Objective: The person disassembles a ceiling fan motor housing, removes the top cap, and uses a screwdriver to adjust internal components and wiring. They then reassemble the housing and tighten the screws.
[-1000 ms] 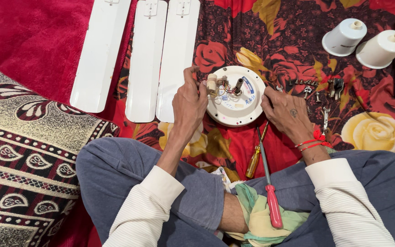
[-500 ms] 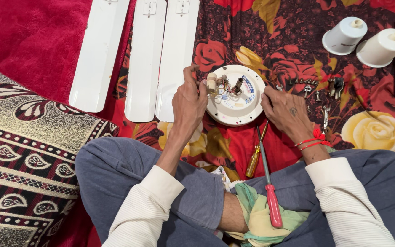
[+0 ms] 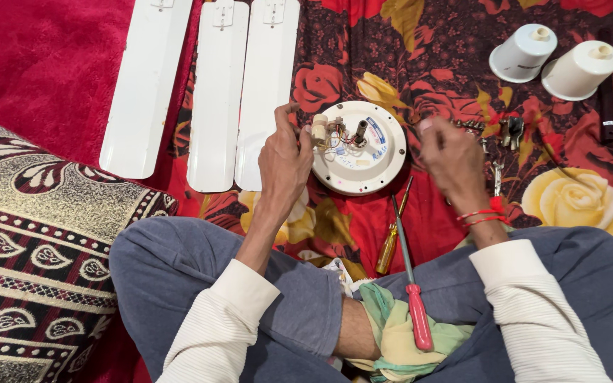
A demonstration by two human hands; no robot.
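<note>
At your far left a paisley-patterned cushion [image 3: 30, 234] lies against your knee, with a plain red blanket [image 3: 37, 64] behind it. Next come three white fan blades [image 3: 214, 92] laid side by side, running onto the dark floral cloth [image 3: 406, 50] that covers the floor you sit on cross-legged. Your left hand [image 3: 284, 164] has its grip closed on the left edge of the round white fan motor [image 3: 358, 147], fingertips at the small cream part and wires on top. The motor rests flat on the cloth just ahead of your knees. Below it lie a yellow-handled screwdriver [image 3: 389, 241] and a red-handled screwdriver [image 3: 413, 298], the latter reaching onto your lap. Your right hand [image 3: 454, 159] hovers beside the motor's right edge, blurred; I cannot tell its grip. Small metal parts [image 3: 505, 135] lie beyond it, and two white cups [image 3: 555, 60] sit upside down at the far right.
</note>
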